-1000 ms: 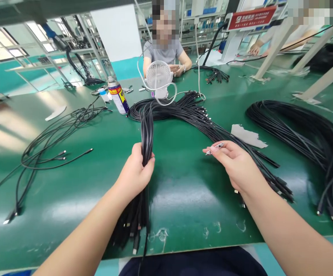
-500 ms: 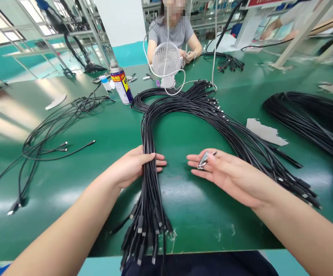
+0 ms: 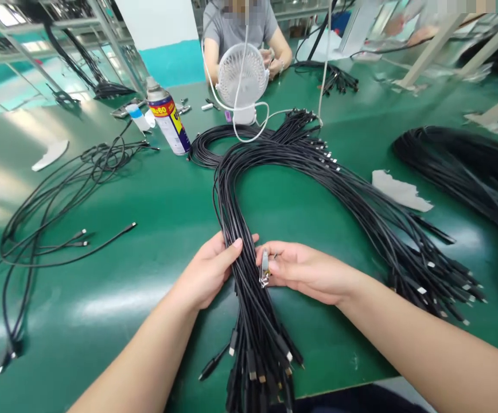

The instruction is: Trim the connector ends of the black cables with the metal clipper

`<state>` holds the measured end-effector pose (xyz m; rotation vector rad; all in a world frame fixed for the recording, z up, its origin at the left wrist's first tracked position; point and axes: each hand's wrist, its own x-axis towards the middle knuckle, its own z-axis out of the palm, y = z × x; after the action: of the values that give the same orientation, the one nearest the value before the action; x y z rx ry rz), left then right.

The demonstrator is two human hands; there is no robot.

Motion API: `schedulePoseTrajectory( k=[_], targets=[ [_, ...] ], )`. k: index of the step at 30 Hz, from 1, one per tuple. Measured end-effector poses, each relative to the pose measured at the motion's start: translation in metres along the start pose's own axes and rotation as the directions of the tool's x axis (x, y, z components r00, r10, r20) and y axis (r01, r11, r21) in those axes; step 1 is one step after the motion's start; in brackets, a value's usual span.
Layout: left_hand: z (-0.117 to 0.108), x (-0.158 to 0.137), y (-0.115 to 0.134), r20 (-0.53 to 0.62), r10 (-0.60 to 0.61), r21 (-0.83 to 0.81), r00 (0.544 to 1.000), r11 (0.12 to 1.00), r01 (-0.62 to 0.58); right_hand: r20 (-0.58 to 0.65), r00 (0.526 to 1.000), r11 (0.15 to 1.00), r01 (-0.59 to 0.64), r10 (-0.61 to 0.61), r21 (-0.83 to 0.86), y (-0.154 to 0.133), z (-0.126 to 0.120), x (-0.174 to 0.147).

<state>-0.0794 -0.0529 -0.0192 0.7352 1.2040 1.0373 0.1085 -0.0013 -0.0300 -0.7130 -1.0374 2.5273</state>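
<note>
My left hand [image 3: 217, 264] is wrapped round a thick bundle of black USB cables [image 3: 236, 212], thumb on top and fingers underneath. Below that grip the bundle fans out toward the table's front edge, ending in many plugs. Close beside the bundle on the right, my right hand [image 3: 300, 267] pinches a small shiny metal nail clipper [image 3: 265, 268] between thumb and fingers. The clipper is at the bundle's right side; whether it touches the cables I cannot tell. From my left hand the bundle arches away and bends back to the right, where more plugs lie.
Loose black cables [image 3: 55, 189] lie on the left of the green table [image 3: 154, 195]. Further back stand a spray can [image 3: 169, 123] and a white fan [image 3: 243, 80] with a trailing cord. Another cable bundle [image 3: 455, 166] and a white scrap [image 3: 401, 190] lie right. A person [image 3: 240, 28] sits opposite.
My right hand has moved left with the nail clipper, up to the bundle's side, its fingers closing in. My left hand keeps its hold; the held bundle's lower end has swung right.
</note>
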Motion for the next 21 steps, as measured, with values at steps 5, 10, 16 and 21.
schedulePoseTrajectory(
  k=[5, 10, 16, 21],
  targets=[
    [-0.009, 0.002, -0.004, 0.027, 0.028, 0.104, 0.999, 0.994, -0.031, -0.031, 1.000, 0.994, 0.003, -0.006, -0.107, 0.001, -0.004, -0.004],
    [-0.016, 0.001, -0.004, 0.008, 0.061, 0.300, 0.998, 0.952, -0.060, 0.006, 1.000, 0.988, 0.002, -0.001, -0.155, 0.001, -0.013, -0.009],
    [-0.017, 0.006, 0.003, 0.006, 0.027, 0.539, 1.000, 0.842, -0.026, 0.040, 0.995, 0.988, 0.094, -0.090, -0.122, 0.013, -0.026, -0.008],
    [-0.006, 0.011, 0.003, -0.021, 0.099, 0.625, 0.995, 0.778, -0.065, 0.104, 0.987, 0.985, 0.132, -0.120, -0.108, 0.024, -0.003, 0.000]
  ],
)
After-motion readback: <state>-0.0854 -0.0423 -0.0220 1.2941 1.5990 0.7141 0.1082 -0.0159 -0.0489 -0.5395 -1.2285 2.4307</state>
